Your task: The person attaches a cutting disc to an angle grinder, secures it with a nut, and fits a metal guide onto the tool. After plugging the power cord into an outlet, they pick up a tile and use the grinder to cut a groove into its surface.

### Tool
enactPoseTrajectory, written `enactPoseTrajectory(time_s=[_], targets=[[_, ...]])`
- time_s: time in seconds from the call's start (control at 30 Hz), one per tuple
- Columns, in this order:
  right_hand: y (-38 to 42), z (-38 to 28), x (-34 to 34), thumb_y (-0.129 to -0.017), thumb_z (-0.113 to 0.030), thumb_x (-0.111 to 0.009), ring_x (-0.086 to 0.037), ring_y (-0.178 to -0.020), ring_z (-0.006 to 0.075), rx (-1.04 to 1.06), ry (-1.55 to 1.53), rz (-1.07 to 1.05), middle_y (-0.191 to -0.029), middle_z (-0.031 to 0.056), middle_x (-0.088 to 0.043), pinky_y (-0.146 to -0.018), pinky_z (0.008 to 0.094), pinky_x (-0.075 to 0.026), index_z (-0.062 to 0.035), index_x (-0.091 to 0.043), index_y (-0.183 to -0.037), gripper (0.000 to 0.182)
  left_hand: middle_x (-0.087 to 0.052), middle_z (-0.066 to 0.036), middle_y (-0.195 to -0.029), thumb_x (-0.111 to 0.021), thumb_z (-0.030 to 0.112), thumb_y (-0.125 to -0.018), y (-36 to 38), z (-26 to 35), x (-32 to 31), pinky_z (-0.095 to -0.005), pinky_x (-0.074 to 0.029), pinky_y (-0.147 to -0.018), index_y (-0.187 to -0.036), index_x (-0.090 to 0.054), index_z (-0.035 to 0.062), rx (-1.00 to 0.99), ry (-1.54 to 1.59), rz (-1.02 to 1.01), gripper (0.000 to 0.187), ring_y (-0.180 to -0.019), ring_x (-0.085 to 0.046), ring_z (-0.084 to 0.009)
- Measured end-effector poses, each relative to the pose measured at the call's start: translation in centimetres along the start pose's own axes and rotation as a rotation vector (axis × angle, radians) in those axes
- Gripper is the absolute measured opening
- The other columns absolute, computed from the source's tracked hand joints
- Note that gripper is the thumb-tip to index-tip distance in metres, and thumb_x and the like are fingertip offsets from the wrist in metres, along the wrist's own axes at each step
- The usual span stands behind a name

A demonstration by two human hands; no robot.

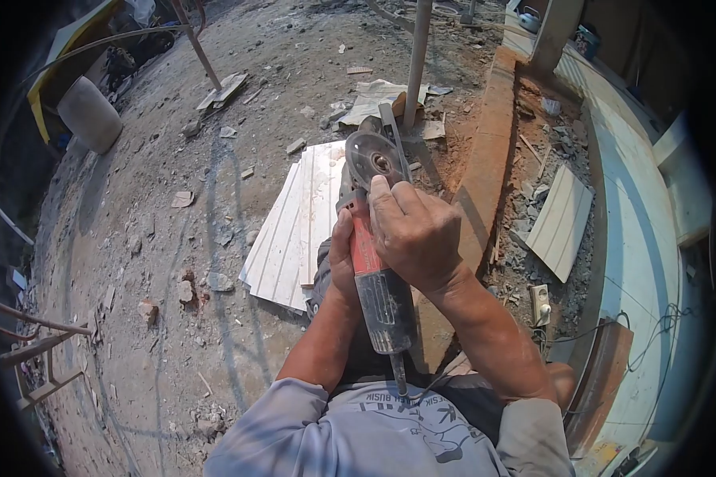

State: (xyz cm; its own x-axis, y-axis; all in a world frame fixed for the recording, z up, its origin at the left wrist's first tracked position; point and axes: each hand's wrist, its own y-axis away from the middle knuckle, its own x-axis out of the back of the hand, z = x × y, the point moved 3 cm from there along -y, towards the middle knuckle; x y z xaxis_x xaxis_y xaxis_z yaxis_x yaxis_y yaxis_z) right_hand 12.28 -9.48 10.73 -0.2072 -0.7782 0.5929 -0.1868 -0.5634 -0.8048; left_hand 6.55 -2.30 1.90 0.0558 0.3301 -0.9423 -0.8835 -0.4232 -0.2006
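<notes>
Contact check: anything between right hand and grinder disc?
Nothing visible: the right hand has its fingertips at the near edge of the disc. The left hand is on the grinder body, clear of that path.

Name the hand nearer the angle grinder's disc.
Right hand: its fingers are at the lower edge of the disc; the left hand holds the red body below.

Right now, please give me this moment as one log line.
left hand: holds grinder | right hand: fingers at disc | disc: at grinder's far end | white panels: on ground
</notes>
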Motion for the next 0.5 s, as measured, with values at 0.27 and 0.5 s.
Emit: enactPoseTrajectory(time_s=[0.27,0.5], targets=[[-0.1,0.3,0.1,-0.082,-0.015,-0.068,-0.066,-0.063,0.0177,0.042,-0.001,-0.055,-0.076,0.0052,-0.06,-0.053,0.0312,-0.053,0.003,-0.07,-0.108,0.031,-0.058,-0.013,-0.136,-0.048,0.046,-0.105,-0.1,0.1,-0.7,-0.0411,-0.046,-0.11,-0.146,-0.045,0.0071,0.0,0.023,-0.021,0.056,-0.126,-0.058,-0.0234],[-0.6,0.8,0.5,-0.082,-0.015,-0.068,-0.068,-0.064,0.0186,0.033,-0.038,-0.109,-0.076,0.0057,-0.062,-0.055,0.0316,-0.055,0.0012,-0.07,-0.107,0.03,-0.057,-0.013,-0.136,-0.048,0.047,-0.105,-0.2,0.1,-0.8,-0.041,-0.048,-0.11,-0.146,-0.045,0.0076,0.014,-0.001,0.012,0.057,-0.126,-0.058,-0.0233]])
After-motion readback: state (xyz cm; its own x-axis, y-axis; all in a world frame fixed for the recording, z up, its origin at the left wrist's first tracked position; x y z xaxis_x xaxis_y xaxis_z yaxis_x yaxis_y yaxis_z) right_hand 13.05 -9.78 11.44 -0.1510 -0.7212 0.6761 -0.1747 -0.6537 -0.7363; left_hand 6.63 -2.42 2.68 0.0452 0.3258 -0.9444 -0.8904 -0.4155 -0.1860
